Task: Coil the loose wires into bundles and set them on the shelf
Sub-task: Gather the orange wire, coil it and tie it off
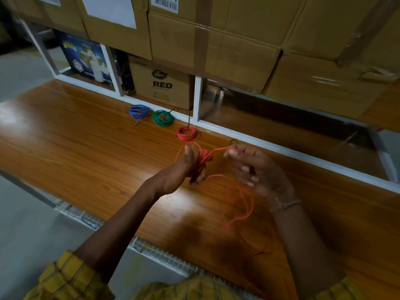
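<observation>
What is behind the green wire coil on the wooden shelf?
Behind the green wire coil stands a cardboard box printed "RED", in a white-framed compartment. What is behind that box is hidden.

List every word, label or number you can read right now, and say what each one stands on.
"RED": brown carton in the shelf bay, under a logo too blurred to read.
White label on the top carton: print unreadable.
Blue box: text too blurred.
Small print below "RED": too small.
</observation>
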